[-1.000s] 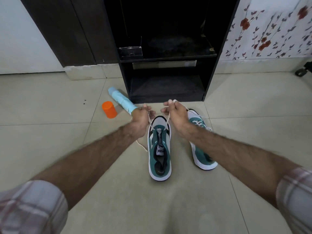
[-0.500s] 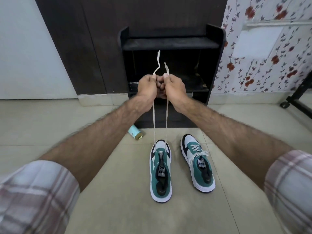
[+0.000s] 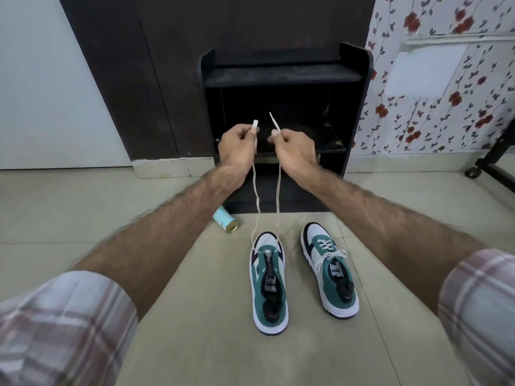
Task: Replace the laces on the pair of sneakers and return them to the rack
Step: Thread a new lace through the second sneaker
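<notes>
Two green-and-white sneakers stand side by side on the tiled floor. The left sneaker (image 3: 269, 282) has a cream lace (image 3: 278, 196) threaded only through its front eyelets. Both ends of that lace run up to my hands. My left hand (image 3: 238, 147) pinches one end and my right hand (image 3: 294, 150) pinches the other, held a little apart in front of the black shoe rack (image 3: 284, 76). The right sneaker (image 3: 330, 270) is fully laced and tied in a bow.
A light blue can (image 3: 226, 223) lies on its side left of the sneakers, near the rack's base. A dark wooden panel stands behind the rack. Floral wallpaper covers the right wall, and a black wheeled frame (image 3: 490, 162) sits at far right.
My hands rose from the left sneaker's toe, pulling both lace ends up taut. In the last half second they separated and slid closer to the lace tips. The view tilted up.
</notes>
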